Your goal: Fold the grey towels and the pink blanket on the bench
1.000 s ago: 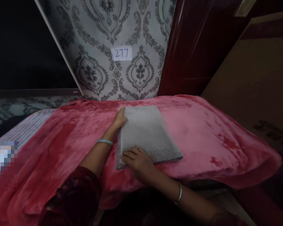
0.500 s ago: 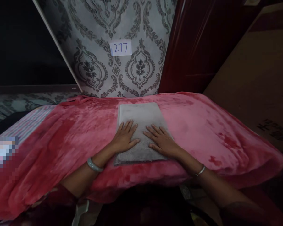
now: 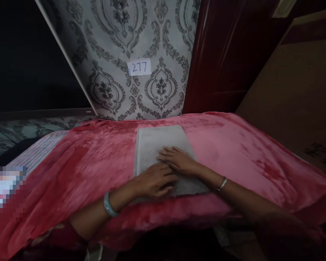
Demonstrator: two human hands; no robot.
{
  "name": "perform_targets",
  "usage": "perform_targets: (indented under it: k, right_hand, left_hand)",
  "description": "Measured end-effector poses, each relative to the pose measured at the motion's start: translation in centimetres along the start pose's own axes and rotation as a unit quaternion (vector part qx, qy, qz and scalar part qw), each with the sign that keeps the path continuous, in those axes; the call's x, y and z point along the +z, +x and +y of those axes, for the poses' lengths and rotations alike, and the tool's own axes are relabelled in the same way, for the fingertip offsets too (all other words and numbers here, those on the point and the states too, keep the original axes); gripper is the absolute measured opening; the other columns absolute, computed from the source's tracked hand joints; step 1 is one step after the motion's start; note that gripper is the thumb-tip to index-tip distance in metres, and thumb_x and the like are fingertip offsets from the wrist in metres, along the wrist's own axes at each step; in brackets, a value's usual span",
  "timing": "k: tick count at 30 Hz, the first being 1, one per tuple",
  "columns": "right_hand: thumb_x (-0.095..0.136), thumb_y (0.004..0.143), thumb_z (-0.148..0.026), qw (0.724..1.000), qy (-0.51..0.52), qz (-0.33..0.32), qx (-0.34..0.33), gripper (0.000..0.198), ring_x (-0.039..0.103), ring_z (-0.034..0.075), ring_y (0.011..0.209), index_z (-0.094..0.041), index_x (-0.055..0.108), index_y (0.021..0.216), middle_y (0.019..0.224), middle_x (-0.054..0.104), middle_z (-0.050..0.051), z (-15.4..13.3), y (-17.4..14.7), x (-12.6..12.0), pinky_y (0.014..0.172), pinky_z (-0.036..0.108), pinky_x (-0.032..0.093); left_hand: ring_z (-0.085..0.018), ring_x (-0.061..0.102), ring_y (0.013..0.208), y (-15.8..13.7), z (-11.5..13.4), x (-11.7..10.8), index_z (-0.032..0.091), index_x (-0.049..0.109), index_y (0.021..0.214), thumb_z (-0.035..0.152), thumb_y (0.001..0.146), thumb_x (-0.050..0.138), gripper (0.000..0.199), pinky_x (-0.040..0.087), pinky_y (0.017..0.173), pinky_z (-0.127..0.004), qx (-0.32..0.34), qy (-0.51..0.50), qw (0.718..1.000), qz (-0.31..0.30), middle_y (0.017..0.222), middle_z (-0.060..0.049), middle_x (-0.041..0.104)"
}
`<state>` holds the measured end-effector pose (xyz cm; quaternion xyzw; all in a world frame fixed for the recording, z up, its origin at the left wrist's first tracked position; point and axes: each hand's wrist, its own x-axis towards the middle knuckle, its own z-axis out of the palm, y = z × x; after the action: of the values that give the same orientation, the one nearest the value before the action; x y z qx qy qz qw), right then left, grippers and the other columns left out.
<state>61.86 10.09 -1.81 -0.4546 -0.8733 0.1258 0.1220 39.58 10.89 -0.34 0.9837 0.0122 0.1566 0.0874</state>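
Head view is showing a folded, rectangular grey plush cloth [image 3: 160, 137] lying on a pink-red plush blanket [image 3: 105, 156], left hand [image 3: 153, 180] resting at its seven o'clock, right hand [image 3: 180, 160] at three, both grips released.

Two hands [image 3: 153, 180] [image 3: 181, 161], one folded cloth [image 3: 161, 136]

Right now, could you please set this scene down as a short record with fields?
left hand: over the gray cloth, fingers bent
right hand: spread on the cloth, near the left; contact between them unclear
gray cloth: lying flat, apparently folded
surface: pink-red blanket under the cloth
wall: patterned wallpaper, paper label reading 277
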Motion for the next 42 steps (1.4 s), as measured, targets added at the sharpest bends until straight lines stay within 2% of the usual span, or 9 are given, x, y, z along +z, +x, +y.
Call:
perform_targets:
  k: [5,9,18,22,28,32,35,38,42]
  right_hand:
    - [0.038,0.107,-0.047,0.998,-0.049,-0.029,-0.016,0.056,0.008,0.029,0.157,-0.031,0.032,0.161,0.169,0.020,0.002,3.3,3.1,0.1,0.124,0.060,0.008]
    - [0.033,0.106,-0.058,0.997,-0.060,-0.030,0.024,0.063,0.009,0.031,0.157,-0.031,0.029,0.162,0.169,0.018,0.004,7.3,5.4,-1.0,0.124,0.060,0.009]
    - [0.026,0.105,-0.061,0.987,-0.066,-0.002,0.147,0.064,0.015,0.032,0.156,-0.033,0.030,0.162,0.168,0.022,0.005,15.0,11.3,-1.4,0.123,0.062,0.017]
    - [0.024,0.105,-0.058,0.977,-0.076,0.028,0.199,0.065,0.017,0.032,0.155,-0.029,0.024,0.164,0.168,0.021,0.008,16.5,12.2,-1.1,0.122,0.062,0.022]
    - [0.028,0.106,-0.050,0.972,-0.101,0.046,0.209,0.065,0.013,0.033,0.156,-0.025,0.020,0.165,0.169,0.015,0.012,13.6,12.1,-2.9,0.121,0.064,0.019]
    - [0.031,0.108,-0.046,0.995,-0.096,0.007,0.008,0.058,0.006,0.029,0.157,-0.028,0.030,0.162,0.170,0.013,0.006,6.3,10.6,-3.1,0.125,0.058,0.011]
    - [0.034,0.108,-0.047,0.987,-0.059,-0.058,-0.140,0.052,0.006,0.022,0.157,-0.036,0.035,0.159,0.169,0.021,-0.001,1.1,9.2,-1.9,0.126,0.052,0.007]
    - [0.037,0.108,-0.049,0.979,-0.033,-0.094,-0.177,0.054,0.010,0.019,0.157,-0.037,0.031,0.161,0.168,0.025,-0.002,-0.5,9.5,-0.6,0.127,0.049,0.006]
    - [0.038,0.106,-0.057,0.986,-0.050,-0.087,-0.136,0.063,0.007,0.023,0.157,-0.032,0.025,0.163,0.170,0.016,0.003,2.6,13.5,0.2,0.127,0.051,0.008]
  left_hand:
    - [-0.035,0.045,0.139,0.4,-0.6,1.2,0.024,0.051,0.148,0.044,0.093,0.058,0.059,0.035,0.116,-0.057,-0.037,-0.003,0.999,-0.038,0.154,-0.016,0.049]
    - [-0.035,0.034,0.149,0.1,-0.4,0.9,0.029,0.041,0.155,0.048,0.099,0.049,0.060,0.026,0.120,-0.059,-0.049,-0.036,0.993,-0.101,0.166,-0.008,0.035]
    - [-0.035,0.029,0.153,-0.4,-0.7,0.3,0.034,0.044,0.153,0.049,0.099,0.050,0.056,0.026,0.121,-0.060,-0.054,-0.106,0.989,-0.093,0.166,-0.004,0.034]
    - [-0.031,0.037,0.149,-0.7,-1.2,0.7,0.029,0.057,0.143,0.046,0.100,0.048,0.048,0.030,0.121,-0.053,-0.052,-0.144,0.987,-0.042,0.158,-0.006,0.048]
    - [-0.023,0.063,0.125,-1.3,-2.5,1.0,0.020,0.068,0.126,0.046,0.104,0.036,0.046,0.046,0.109,-0.041,-0.058,-0.285,0.954,0.070,0.124,-0.013,0.073]
    - [-0.024,0.067,0.120,-1.6,-2.2,0.2,0.018,0.070,0.121,0.047,0.104,0.037,0.047,0.050,0.104,-0.038,-0.053,-0.303,0.949,0.071,0.118,-0.014,0.075]
    - [-0.023,0.069,0.115,-1.6,-1.7,-0.3,0.019,0.071,0.121,0.039,0.104,0.039,0.041,0.051,0.103,-0.037,-0.026,-0.289,0.957,0.022,0.116,-0.012,0.076]
    - [-0.027,0.054,0.137,-1.7,-1.2,-0.2,0.021,0.064,0.135,0.038,0.102,0.044,0.042,0.042,0.115,-0.045,-0.015,-0.256,0.966,-0.019,0.140,-0.013,0.065]
    - [-0.034,0.017,0.157,-1.8,-0.5,-0.1,0.024,0.040,0.157,0.043,0.098,0.051,0.063,0.013,0.126,-0.061,-0.047,-0.198,0.976,-0.083,0.169,-0.010,0.026]
